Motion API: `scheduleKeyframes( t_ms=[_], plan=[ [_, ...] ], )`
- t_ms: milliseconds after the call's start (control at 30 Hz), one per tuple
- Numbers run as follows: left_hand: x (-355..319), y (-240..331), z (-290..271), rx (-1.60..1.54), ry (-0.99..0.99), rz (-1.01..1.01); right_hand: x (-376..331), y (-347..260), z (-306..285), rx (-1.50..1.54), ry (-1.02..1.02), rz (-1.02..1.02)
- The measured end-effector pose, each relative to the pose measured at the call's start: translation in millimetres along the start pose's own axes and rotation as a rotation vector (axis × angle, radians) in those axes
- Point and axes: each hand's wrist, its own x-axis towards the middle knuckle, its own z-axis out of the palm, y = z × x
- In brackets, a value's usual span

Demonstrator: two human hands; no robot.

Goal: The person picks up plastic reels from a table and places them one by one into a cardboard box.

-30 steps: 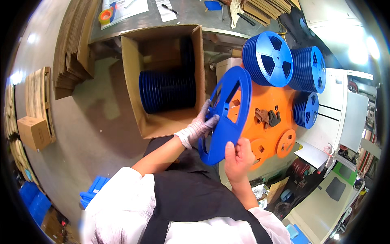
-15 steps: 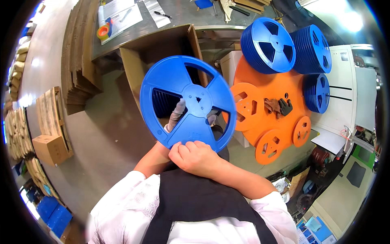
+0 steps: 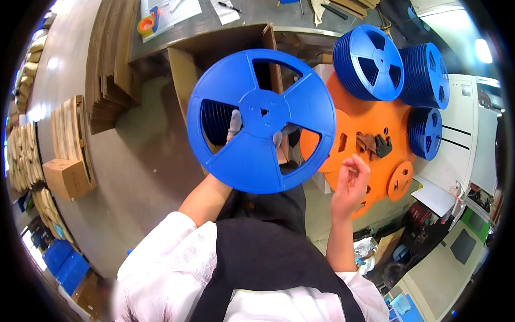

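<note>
A large blue plastic reel [image 3: 230, 169] with three windows and a small hub hole faces up in front of my body. My left hand [image 3: 234, 124] holds it from behind, mostly hidden; gloved fingertips show through two windows. Through the left window, the ribbed edges of more blue reels [image 3: 214, 122] appear; whether they sit in the carton below cannot be told. My bare right hand [image 3: 350, 188] is raised off the reel to its right, fingers loosely curved and apart, nothing in them. It hovers above the orange round table [image 3: 394, 121].
Three stacks of blue reels, a large stack [image 3: 370, 61] among them, stand on the orange table's far side, with dark gloves [image 3: 383, 145] nearby. An open cardboard carton [image 3: 185, 70] lies beneath the held reel. Flattened cartons [image 3: 110, 70] lean at left beside a grey bench [image 3: 214, 29].
My right hand has let go of the reel's near rim and moved right, over the orange table. The reel appears larger, its hub slightly higher in view, still in my left hand.
</note>
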Motion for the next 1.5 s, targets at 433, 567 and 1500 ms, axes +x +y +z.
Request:
scheduleKeyframes(
  t_ms=[433,567,1500],
  plan=[
    [-14,42,-42,0.059,0.031,0.102,46,229,63,-0.346,-0.276,0.378],
    [-15,58,-63,0.065,0.084,0.144,74,298,103,-0.563,-0.201,0.379],
    [-1,92,-97,2.205,1.415,0.726,79,318,189,-1.116,0.087,0.664]
  ],
)
